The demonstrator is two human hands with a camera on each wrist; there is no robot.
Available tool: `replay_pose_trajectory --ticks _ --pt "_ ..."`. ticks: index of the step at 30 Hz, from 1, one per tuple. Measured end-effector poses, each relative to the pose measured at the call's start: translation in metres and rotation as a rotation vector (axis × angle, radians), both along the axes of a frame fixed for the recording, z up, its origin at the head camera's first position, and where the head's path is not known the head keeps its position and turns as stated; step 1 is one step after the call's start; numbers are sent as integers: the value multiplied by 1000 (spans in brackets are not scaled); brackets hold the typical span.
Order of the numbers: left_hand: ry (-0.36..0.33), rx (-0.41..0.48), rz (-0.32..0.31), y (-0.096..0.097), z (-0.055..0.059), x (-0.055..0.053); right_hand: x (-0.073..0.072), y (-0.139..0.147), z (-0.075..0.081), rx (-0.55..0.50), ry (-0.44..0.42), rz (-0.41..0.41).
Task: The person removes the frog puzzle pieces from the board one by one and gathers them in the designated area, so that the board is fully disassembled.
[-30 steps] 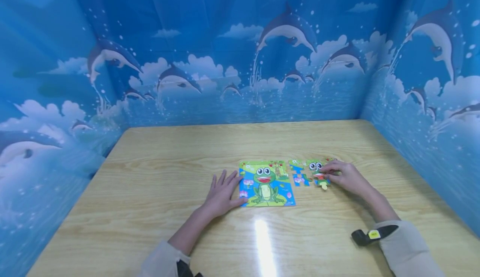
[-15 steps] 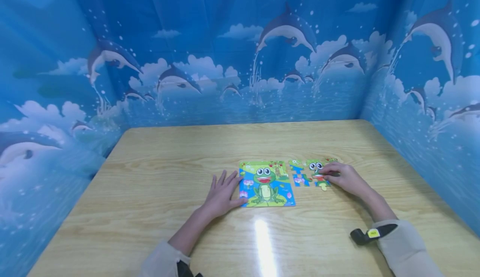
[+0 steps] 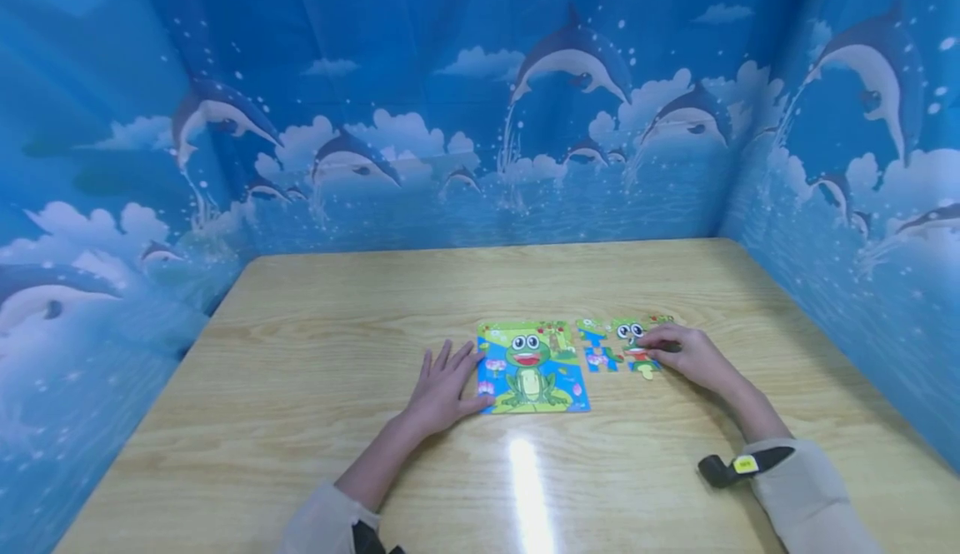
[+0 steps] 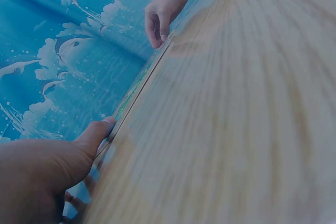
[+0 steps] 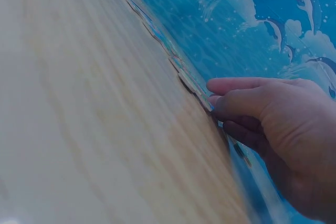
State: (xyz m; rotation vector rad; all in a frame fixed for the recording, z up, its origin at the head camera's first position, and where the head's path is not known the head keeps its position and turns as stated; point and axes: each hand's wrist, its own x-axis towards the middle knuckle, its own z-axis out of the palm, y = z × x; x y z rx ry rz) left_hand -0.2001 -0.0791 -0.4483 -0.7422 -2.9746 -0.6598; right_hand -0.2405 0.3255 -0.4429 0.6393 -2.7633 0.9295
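Observation:
A square frog picture board [image 3: 532, 371] lies flat on the table. My left hand [image 3: 442, 387] rests at its left side with fingers spread, the thumb on the lower left corner. In the left wrist view that thumb [image 4: 97, 132] lies on the board's edge. To the right of the board are several frog jigsaw pieces [image 3: 597, 360], partly joined. My right hand [image 3: 693, 358] pinches a puzzle piece [image 3: 643, 366] showing the frog's mouth and belly, below the piece with the eyes [image 3: 630, 331]. In the right wrist view my thumb and fingertips [image 5: 215, 98] meet at the pieces' edge. The hand hides some pieces.
The wooden table [image 3: 337, 304] runs back to a blue dolphin-print curtain [image 3: 480, 104], which also stands along both sides. A bright light reflection [image 3: 528, 487] shows near the front. A black strap with a yellow label [image 3: 745, 464] sits on the right sleeve.
The piece under my right hand has shifted up slightly and now lies flatter against the piece with the eyes. My left hand and the board stay where they were.

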Motion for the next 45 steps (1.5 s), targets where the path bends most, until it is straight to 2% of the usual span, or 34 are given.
replay_pose_trajectory --ticks 10,17,32,45 --pt "-9 -9 13 0 1 1 2 0 0 -72 -40 2" --pt "-4 -10 12 1 2 1 2 1 0 -73 -89 -35" --pt "-6 -9 10 1 1 1 4 2 2 -126 -130 -24" --pt "-16 -9 12 0 1 1 3 3 1 -112 -133 -32"
